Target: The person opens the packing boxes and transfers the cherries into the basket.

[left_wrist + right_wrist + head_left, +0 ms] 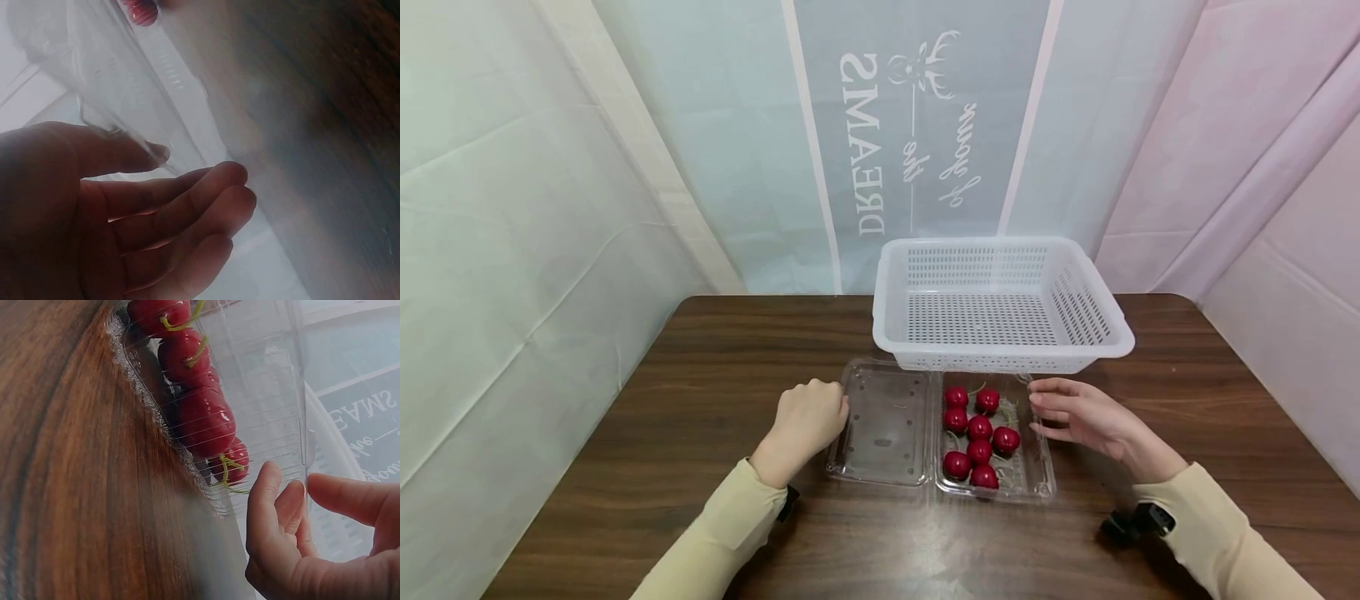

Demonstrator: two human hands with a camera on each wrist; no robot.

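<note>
An opened clear plastic clamshell box lies on the table, its lid [883, 425] folded out to the left and its base [1033, 492] to the right. Several red cherries [980, 427], some with green stems, lie in the base. My left hand [805, 421] pinches the lid's left edge between thumb and fingers, as the left wrist view shows. At the base's right side, my right hand [1093, 417] holds the rim, with the thumb at its edge and the fingers bent against the ribbed wall. The cherries [206, 422] show through that wall in the right wrist view.
A white perforated plastic basket [1000, 354] stands just behind the box, near the table's back edge. The dark wooden table [880, 542] is enclosed by pale cloth hangings, and the back one [925, 167] has printed lettering.
</note>
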